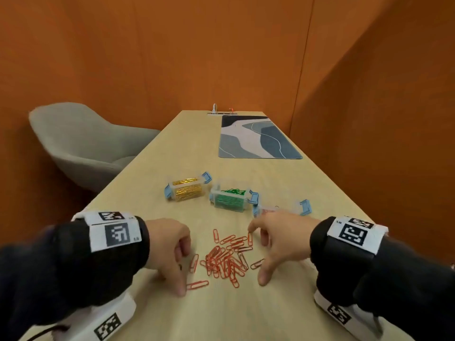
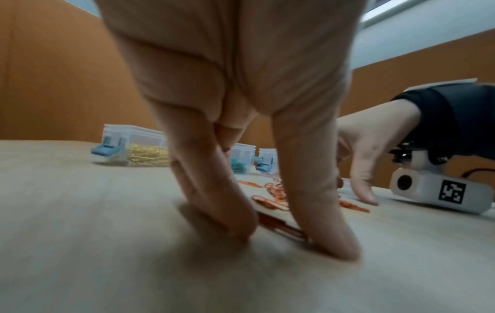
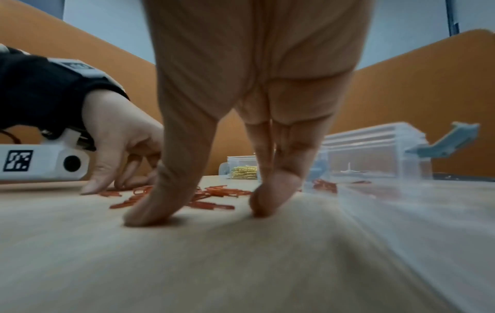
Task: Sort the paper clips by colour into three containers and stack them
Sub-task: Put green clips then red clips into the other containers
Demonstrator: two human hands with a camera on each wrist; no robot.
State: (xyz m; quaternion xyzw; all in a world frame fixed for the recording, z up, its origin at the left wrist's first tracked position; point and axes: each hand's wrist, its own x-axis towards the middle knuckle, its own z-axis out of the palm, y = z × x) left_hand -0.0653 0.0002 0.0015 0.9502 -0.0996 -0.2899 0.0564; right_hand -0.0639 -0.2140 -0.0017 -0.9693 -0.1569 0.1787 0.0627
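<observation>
Head view: red paper clips (image 1: 225, 260) lie in a loose heap on the wooden table (image 1: 172, 153), near edge, between both hands. Left hand (image 1: 170, 244) arches over the heap's left side, thumb tip down beside a stray clip, fingers curled toward the table, nothing gripped. Right hand (image 1: 278, 238) spreads on the heap's right side, thumb and fingertips down, holding nothing. Behind the heap, three clear containers in a row: gold-clip container (image 1: 187, 189), green-clip container (image 1: 231, 198), and a third container (image 1: 283, 209) partly hidden behind the right hand; blue latches flipped out. Patterned mat (image 1: 256, 137) lies further back, grey chair (image 1: 81, 141) stands to the left.

Left wrist view: thumb and fingers (image 2: 214, 190) press onto the table with a red clip (image 2: 278, 224) lying flat between them; blurred, cannot tell if it is pinched.

Right wrist view: thumb and fingertips (image 3: 278, 186) touch bare table, apart, relaxed. Red heap sits just beyond them. Third container (image 3: 375, 152) stands just right, a few red clips inside.
</observation>
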